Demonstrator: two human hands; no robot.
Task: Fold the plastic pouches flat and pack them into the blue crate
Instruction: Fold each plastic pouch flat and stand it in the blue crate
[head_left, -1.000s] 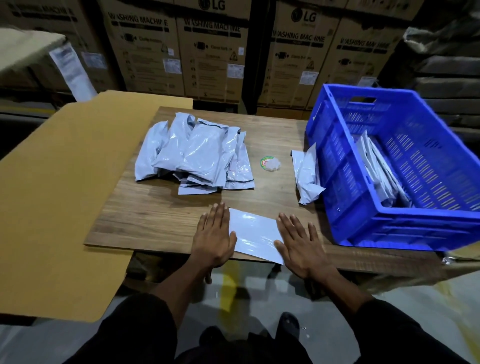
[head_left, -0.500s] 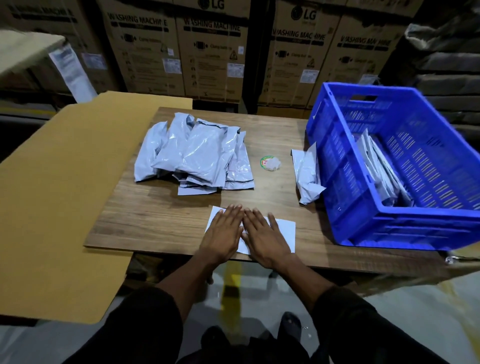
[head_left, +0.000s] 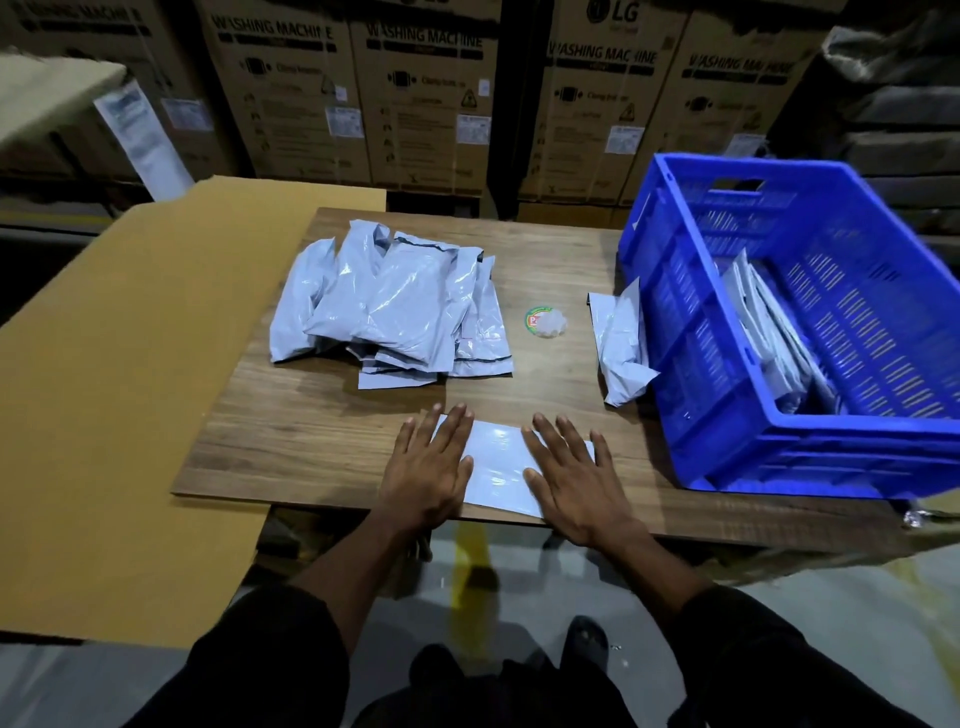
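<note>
Both palms lie flat, fingers straight: the left hand (head_left: 428, 470) and right hand (head_left: 574, 480) press a pale grey plastic pouch (head_left: 498, 467) against the wooden tabletop's (head_left: 311, 441) near edge, apparently smoothing it flat. Unfolded pouches (head_left: 395, 306) wait in a heap behind, while the blue slatted plastic crate (head_left: 727, 415) stands within right-hand reach, already holding folded ones.

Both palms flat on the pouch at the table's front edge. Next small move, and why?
Probably pick the flattened pouch up with the right hand and carry it to the blue crate. It already lies flat under both open palms, left hand included; the crate sits on the right, with folded pouches standing inside. One more smoothing pass could come first; I can't judge any remaining creases.
</note>
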